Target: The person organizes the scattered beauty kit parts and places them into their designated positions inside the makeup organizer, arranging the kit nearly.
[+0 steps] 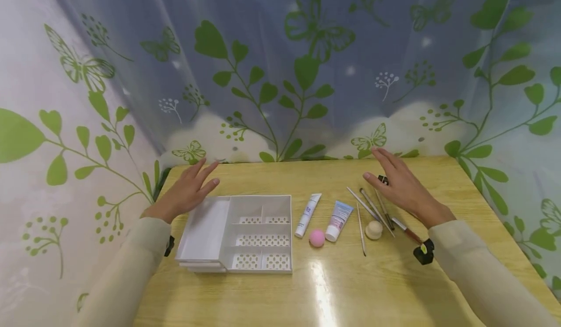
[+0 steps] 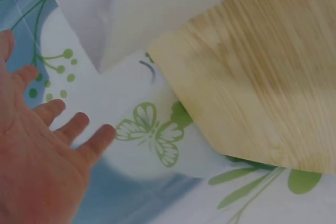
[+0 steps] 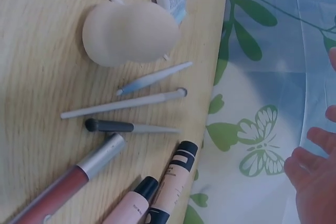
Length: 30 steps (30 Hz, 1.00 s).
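Note:
Both hands are raised over the table with fingers spread and hold nothing. The left hand (image 1: 186, 190) is above the far left corner of a white compartment box (image 1: 231, 239), whose left part is a flat white panel (image 1: 204, 229). In the left wrist view, the left hand (image 2: 44, 161) shows an empty palm. My right hand (image 1: 405, 188) hovers over several slim makeup brushes (image 1: 369, 204). A beige sponge (image 1: 374, 230) lies near these brushes. In the right wrist view, the right hand (image 3: 317, 177) is apart from two pink cosmetic tubes (image 3: 173, 182) with black caps.
Between box and brushes lie a white tube (image 1: 308, 215), a blue-and-pink tube (image 1: 339, 221) and a pink ball-shaped sponge (image 1: 317, 238). A thicker brush with a reddish handle (image 1: 409, 233) is beside the right wrist. Leaf-patterned curtains (image 1: 271, 73) hang behind the wooden table (image 1: 245, 298).

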### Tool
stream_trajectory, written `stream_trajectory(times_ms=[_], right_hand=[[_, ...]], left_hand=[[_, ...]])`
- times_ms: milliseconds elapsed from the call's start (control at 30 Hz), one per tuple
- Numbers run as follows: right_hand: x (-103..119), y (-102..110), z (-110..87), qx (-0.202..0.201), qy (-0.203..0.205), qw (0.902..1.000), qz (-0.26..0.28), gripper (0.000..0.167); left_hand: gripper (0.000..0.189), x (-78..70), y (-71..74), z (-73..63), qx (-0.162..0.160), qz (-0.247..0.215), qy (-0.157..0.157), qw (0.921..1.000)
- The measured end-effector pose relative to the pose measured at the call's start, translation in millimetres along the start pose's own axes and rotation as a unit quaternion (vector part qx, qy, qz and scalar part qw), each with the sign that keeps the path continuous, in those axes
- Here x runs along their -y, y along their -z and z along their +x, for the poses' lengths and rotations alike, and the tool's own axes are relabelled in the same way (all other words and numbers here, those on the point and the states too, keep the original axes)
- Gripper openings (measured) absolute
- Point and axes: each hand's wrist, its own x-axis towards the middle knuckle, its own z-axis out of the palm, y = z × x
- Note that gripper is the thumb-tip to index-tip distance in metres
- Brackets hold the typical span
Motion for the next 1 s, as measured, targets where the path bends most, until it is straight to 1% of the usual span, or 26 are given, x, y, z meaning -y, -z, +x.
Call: stream_trajectory(times_ms=[200,300,467,533,633,767,1000], right_hand=[[3,-4,-1.2,-0.003,0.019,0.9998,0.001,0.082],[4,-5,-4.6,0.002,0.016,0.9999,0.002,0.081],[2,-10,-12.0,0.002,0.018,0.9997,0.013,0.081],[1,-11,-15.1,0.001,0.021,0.9996,0.017,0.08],[0,-13,-19.7,0.001,0.022,0.9995,0.022,0.079],[0,-16,-26.1,-0.001,0.016,0.9994,0.032,0.078],[0,-22,-38.3,0.003,0.014,0.9987,0.049,0.077]], left_hand=[[0.067,-0.3,3.0,-13.1,0.011,-0.009,-0.003,0.9999],[0.067,3.0,1.4,-18.4,0.011,-0.008,-0.007,0.9999],[0.065,9.9,-5.6,-29.5,-0.007,-0.019,-0.034,0.9992],[0.064,12.3,-8.8,-33.8,-0.014,-0.028,-0.04,0.9987],[0.061,14.9,-12.3,-39.7,-0.029,-0.038,-0.044,0.9979],[0.059,19.4,-16.4,-46.7,-0.052,-0.039,-0.049,0.9967],[0.057,26.3,-27.6,-54.7,-0.071,-0.039,-0.06,0.9949]])
